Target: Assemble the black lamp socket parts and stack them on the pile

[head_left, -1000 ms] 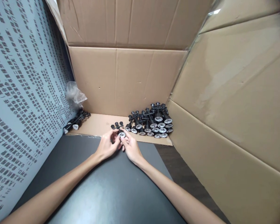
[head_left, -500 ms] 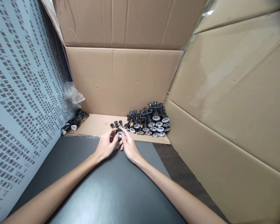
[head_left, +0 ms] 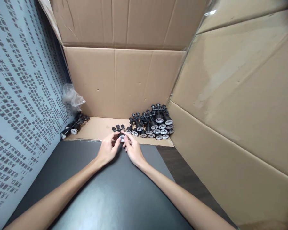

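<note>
A black part with a round whitish end face and a knobbed top (head_left: 121, 137) is held between both hands above the near edge of the cardboard strip. My left hand (head_left: 108, 148) grips it from the left with thumb and fingers. From the right, my right hand (head_left: 133, 150) closes on the same part, thumb near its white face. Just right of the hands lies a stacked pile of similar black parts (head_left: 154, 124), white ends facing me. At the far left sits a smaller group of black parts (head_left: 76, 124).
A dark grey mat (head_left: 124, 191) covers the surface under my forearms. Cardboard walls rise behind (head_left: 124, 80) and at right (head_left: 230, 95); a printed blue-white sheet (head_left: 24, 95) stands at left. A clear plastic bag (head_left: 72, 95) is in the left corner.
The view has shifted slightly. Both hands keep hold of the black part, and the fingers of my right hand have drawn in a little beneath it.
</note>
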Action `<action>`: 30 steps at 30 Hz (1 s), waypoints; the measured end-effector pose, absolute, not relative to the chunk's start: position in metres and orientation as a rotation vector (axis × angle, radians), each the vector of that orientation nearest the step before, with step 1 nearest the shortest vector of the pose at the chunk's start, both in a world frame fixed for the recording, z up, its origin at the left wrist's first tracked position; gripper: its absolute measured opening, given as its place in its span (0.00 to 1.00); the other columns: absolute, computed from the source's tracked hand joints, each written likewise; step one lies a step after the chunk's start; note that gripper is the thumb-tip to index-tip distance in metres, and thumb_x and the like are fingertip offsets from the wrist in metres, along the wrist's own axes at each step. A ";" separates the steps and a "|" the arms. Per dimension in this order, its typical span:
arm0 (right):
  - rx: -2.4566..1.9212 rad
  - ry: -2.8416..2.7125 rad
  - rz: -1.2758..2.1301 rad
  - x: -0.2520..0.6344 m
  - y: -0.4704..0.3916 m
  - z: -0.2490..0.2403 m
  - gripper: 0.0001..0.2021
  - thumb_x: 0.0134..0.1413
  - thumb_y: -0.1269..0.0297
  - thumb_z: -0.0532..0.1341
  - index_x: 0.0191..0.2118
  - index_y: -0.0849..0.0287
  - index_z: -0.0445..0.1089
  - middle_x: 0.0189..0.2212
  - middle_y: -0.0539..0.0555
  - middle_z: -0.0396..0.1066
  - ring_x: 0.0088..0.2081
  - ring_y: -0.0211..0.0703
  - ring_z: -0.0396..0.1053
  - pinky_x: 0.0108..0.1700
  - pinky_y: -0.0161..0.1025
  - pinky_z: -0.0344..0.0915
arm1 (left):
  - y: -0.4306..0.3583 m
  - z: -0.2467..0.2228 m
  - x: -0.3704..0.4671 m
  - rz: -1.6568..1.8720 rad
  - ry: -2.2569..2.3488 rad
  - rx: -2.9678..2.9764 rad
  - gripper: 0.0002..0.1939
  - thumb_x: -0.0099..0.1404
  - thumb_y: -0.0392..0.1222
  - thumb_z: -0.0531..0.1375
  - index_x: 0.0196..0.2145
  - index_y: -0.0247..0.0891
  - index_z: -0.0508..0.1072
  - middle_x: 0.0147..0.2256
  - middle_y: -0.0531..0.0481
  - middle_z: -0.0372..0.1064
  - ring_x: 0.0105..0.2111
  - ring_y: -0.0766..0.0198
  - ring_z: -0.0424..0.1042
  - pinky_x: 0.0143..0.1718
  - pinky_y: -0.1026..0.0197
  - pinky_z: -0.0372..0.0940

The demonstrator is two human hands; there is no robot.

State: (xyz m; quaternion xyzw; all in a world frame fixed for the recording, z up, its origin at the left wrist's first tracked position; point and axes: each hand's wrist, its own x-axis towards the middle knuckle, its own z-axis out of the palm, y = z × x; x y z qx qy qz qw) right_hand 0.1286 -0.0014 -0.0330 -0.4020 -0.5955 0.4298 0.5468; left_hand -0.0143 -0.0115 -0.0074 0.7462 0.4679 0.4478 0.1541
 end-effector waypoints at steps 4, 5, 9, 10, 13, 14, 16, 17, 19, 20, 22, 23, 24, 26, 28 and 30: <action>-0.926 -1.381 1.016 0.128 -0.002 -0.034 0.20 0.62 0.54 0.54 0.55 0.56 0.67 0.41 0.57 0.73 0.33 0.41 0.70 0.30 0.35 0.65 | -0.012 -0.009 -0.013 1.299 1.350 2.178 0.16 0.70 0.45 0.53 0.51 0.37 0.70 0.42 0.45 0.75 0.35 0.62 0.75 0.40 0.58 0.71; -0.920 -1.381 1.019 0.128 -0.002 -0.033 0.20 0.63 0.54 0.54 0.55 0.56 0.67 0.42 0.57 0.73 0.33 0.41 0.70 0.30 0.35 0.65 | -0.012 -0.009 -0.013 1.293 1.346 2.184 0.16 0.70 0.45 0.53 0.52 0.37 0.69 0.44 0.45 0.74 0.36 0.61 0.75 0.41 0.57 0.71; -0.902 -1.392 0.993 0.129 -0.003 -0.033 0.19 0.63 0.54 0.53 0.56 0.55 0.65 0.43 0.56 0.72 0.34 0.40 0.70 0.32 0.35 0.66 | -0.013 -0.009 -0.011 1.245 1.322 2.192 0.20 0.72 0.46 0.51 0.57 0.38 0.65 0.52 0.41 0.70 0.39 0.60 0.75 0.46 0.55 0.70; -0.898 -1.399 0.984 0.129 -0.002 -0.033 0.19 0.63 0.54 0.54 0.55 0.54 0.65 0.44 0.56 0.72 0.34 0.40 0.70 0.32 0.35 0.66 | -0.014 -0.008 -0.011 1.227 1.323 2.193 0.21 0.71 0.47 0.51 0.59 0.39 0.64 0.53 0.41 0.70 0.40 0.60 0.75 0.46 0.54 0.70; -0.897 -1.408 0.971 0.130 -0.002 -0.032 0.18 0.63 0.53 0.54 0.54 0.53 0.66 0.44 0.56 0.72 0.37 0.41 0.70 0.32 0.35 0.66 | -0.015 -0.005 -0.011 1.179 1.322 2.209 0.24 0.71 0.48 0.52 0.62 0.40 0.62 0.51 0.42 0.72 0.41 0.59 0.76 0.48 0.53 0.69; -0.899 -1.402 0.971 0.130 -0.002 -0.031 0.17 0.63 0.53 0.54 0.54 0.53 0.66 0.44 0.56 0.72 0.37 0.42 0.70 0.32 0.35 0.66 | -0.015 -0.005 -0.011 1.172 1.315 2.221 0.24 0.71 0.48 0.52 0.61 0.41 0.62 0.50 0.43 0.72 0.41 0.59 0.76 0.48 0.53 0.69; -0.892 -1.386 0.982 0.129 -0.003 -0.030 0.17 0.64 0.53 0.53 0.54 0.53 0.66 0.43 0.56 0.72 0.37 0.42 0.70 0.32 0.35 0.66 | -0.015 -0.005 -0.012 1.185 1.307 2.248 0.22 0.71 0.48 0.52 0.60 0.41 0.65 0.50 0.43 0.73 0.40 0.59 0.76 0.47 0.53 0.69; -0.883 -1.379 0.992 0.128 -0.004 -0.029 0.18 0.64 0.53 0.53 0.54 0.53 0.65 0.43 0.56 0.72 0.36 0.42 0.69 0.31 0.35 0.66 | -0.014 -0.005 -0.012 1.204 1.312 2.257 0.22 0.71 0.47 0.52 0.59 0.41 0.66 0.50 0.43 0.73 0.40 0.59 0.76 0.47 0.54 0.69; -0.869 -1.359 1.013 0.127 -0.006 -0.028 0.20 0.65 0.52 0.52 0.57 0.53 0.63 0.41 0.56 0.71 0.34 0.40 0.69 0.30 0.35 0.65 | -0.013 -0.006 -0.013 1.264 1.332 2.255 0.21 0.71 0.46 0.53 0.59 0.41 0.66 0.49 0.43 0.74 0.38 0.60 0.76 0.45 0.55 0.70; -0.867 -1.347 1.022 0.126 -0.006 -0.028 0.21 0.65 0.51 0.51 0.58 0.54 0.61 0.39 0.56 0.71 0.33 0.40 0.68 0.30 0.34 0.65 | -0.013 -0.007 -0.013 1.301 1.343 2.244 0.21 0.71 0.46 0.53 0.59 0.40 0.67 0.47 0.44 0.74 0.37 0.61 0.75 0.44 0.55 0.70; -0.877 -1.315 1.033 0.125 -0.005 -0.030 0.24 0.65 0.49 0.50 0.60 0.55 0.57 0.36 0.54 0.69 0.31 0.39 0.68 0.28 0.33 0.64 | -0.012 -0.007 -0.013 1.380 1.358 2.217 0.21 0.71 0.45 0.53 0.59 0.39 0.67 0.45 0.45 0.75 0.35 0.62 0.75 0.44 0.57 0.70; -0.888 -1.298 1.035 0.124 -0.004 -0.031 0.24 0.65 0.48 0.50 0.60 0.56 0.57 0.34 0.53 0.69 0.29 0.38 0.67 0.28 0.33 0.64 | -0.012 -0.006 -0.013 1.414 1.362 2.208 0.21 0.70 0.45 0.53 0.59 0.39 0.67 0.44 0.45 0.75 0.35 0.62 0.75 0.43 0.57 0.70; -0.899 -1.286 1.037 0.124 -0.004 -0.032 0.24 0.65 0.48 0.50 0.59 0.57 0.57 0.33 0.53 0.68 0.28 0.38 0.67 0.27 0.33 0.63 | -0.012 -0.006 -0.013 1.437 1.363 2.206 0.21 0.70 0.45 0.53 0.58 0.39 0.67 0.43 0.46 0.75 0.35 0.62 0.75 0.43 0.58 0.70; -0.915 -1.266 1.036 0.124 -0.002 -0.033 0.24 0.65 0.47 0.49 0.57 0.58 0.58 0.31 0.52 0.68 0.27 0.37 0.66 0.27 0.33 0.63 | -0.013 -0.005 -0.013 1.444 1.358 2.226 0.21 0.70 0.44 0.54 0.58 0.39 0.68 0.42 0.46 0.75 0.35 0.62 0.75 0.43 0.58 0.70; -0.903 -1.259 1.036 0.125 -0.003 -0.031 0.23 0.65 0.47 0.50 0.57 0.57 0.60 0.33 0.53 0.70 0.28 0.37 0.66 0.27 0.32 0.62 | -0.014 -0.004 -0.012 1.413 1.338 2.264 0.20 0.70 0.44 0.54 0.58 0.39 0.68 0.43 0.45 0.75 0.36 0.62 0.75 0.44 0.58 0.70; -0.867 -1.281 1.054 0.127 -0.005 -0.026 0.23 0.64 0.48 0.52 0.58 0.56 0.62 0.37 0.55 0.71 0.31 0.38 0.68 0.27 0.32 0.62 | -0.015 -0.003 -0.012 1.380 1.320 2.294 0.20 0.71 0.44 0.53 0.58 0.39 0.68 0.44 0.45 0.75 0.38 0.62 0.74 0.45 0.58 0.69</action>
